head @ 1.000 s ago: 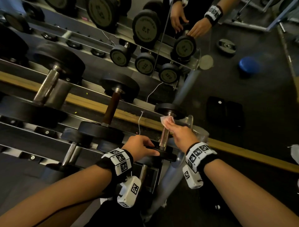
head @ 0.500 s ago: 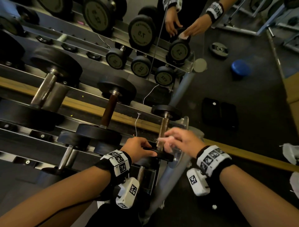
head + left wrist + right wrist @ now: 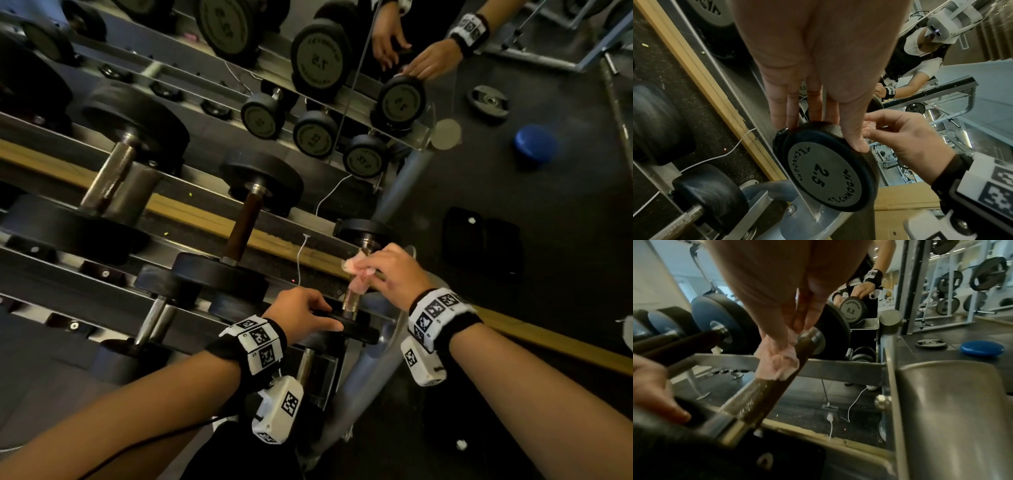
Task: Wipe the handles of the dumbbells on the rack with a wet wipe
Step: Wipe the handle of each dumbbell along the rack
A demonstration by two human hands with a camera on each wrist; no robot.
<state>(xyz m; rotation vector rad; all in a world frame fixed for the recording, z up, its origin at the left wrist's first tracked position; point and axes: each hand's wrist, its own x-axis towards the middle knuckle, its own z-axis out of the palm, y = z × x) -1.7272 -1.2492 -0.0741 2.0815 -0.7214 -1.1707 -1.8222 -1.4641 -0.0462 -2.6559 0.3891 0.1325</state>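
Left hand (image 3: 301, 313) gripping near plate (image 3: 830, 172) of small dumbbell at right end of rack (image 3: 191, 246), thumb and fingers curled over rim. Handle (image 3: 764, 394) between the plates, free of rack rails. Wipe (image 3: 356, 274) bunched on upper handle, pinched there by right hand (image 3: 394, 274). For a good pass: keep plate steadied, wrap wipe fully round bar, drag down full length toward near plate, twist to reach underside. Likely risk: bunched wipe skipping knurled patches. Brown-handled dumbbell (image 3: 239, 229) just left probably next.
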